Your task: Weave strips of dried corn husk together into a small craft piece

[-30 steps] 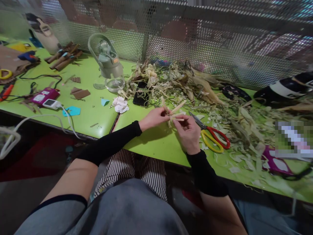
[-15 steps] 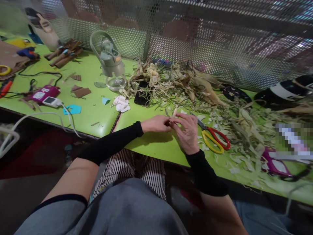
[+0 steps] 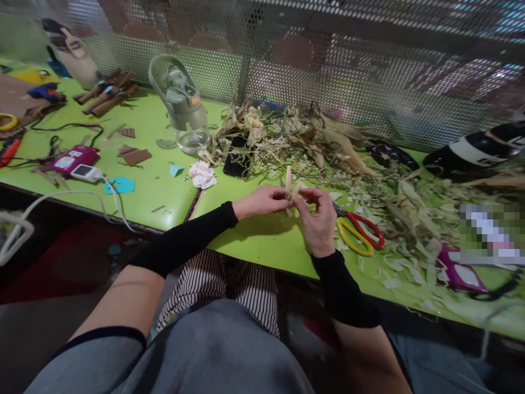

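Note:
Between my two hands, above the green table, is a small pale piece of corn husk (image 3: 289, 178) with a strip standing upright. My left hand (image 3: 264, 200) pinches its base between thumb and fingers. From the other side, my right hand (image 3: 319, 214) is closed with its fingertips on a pale part of the same husk piece. Just right of that hand lie scissors (image 3: 361, 232) with one red and one yellow handle, their blades partly hidden behind it. Beyond the hands spreads a heap of dried corn husks (image 3: 303, 137) and shreds.
A black phone (image 3: 237, 165) lies partly under husk shreds. Left of it are crumpled tissue (image 3: 202, 174) and a clear bottle with a green lid (image 3: 186, 112). Purple boxes (image 3: 75, 159) with cables sit far left and right. A perforated metal screen (image 3: 197, 33) borders the back.
My right hand has shifted slightly right, its fingers now drawn further from the left hand. The pale husk piece shows more clearly, its strip now more upright.

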`<state>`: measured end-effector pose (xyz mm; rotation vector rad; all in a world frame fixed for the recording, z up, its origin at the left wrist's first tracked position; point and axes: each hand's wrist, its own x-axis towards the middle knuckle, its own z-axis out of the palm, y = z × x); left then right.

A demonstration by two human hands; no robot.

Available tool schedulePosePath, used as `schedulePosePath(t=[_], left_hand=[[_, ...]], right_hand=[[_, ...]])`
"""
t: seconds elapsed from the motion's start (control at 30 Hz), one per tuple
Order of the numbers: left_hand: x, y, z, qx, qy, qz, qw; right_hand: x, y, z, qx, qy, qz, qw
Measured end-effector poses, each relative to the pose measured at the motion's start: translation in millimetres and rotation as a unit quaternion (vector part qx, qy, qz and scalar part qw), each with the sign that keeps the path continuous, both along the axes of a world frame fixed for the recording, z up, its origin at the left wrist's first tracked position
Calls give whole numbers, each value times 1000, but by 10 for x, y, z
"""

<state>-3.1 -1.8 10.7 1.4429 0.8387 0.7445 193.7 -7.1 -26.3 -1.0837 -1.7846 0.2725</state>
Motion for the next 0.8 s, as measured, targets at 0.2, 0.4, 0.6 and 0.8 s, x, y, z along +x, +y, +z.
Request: schedulePosePath(t=[0.2,0.4,0.6,0.8], left_hand=[[18,-29,29,-12,-22,63,998],[51,-34,8,-6,-38,69,997],[63,-30,9,27,7,90,996],[41,-56,61,-7,-36,45,998]], right_hand=[[11,-16,36,16,-15,-26,999],[15,-20,52,87,-83,-59,991],[47,35,-2,61,-94,-38,993],[41,38,6,55,-35,-20,998]])
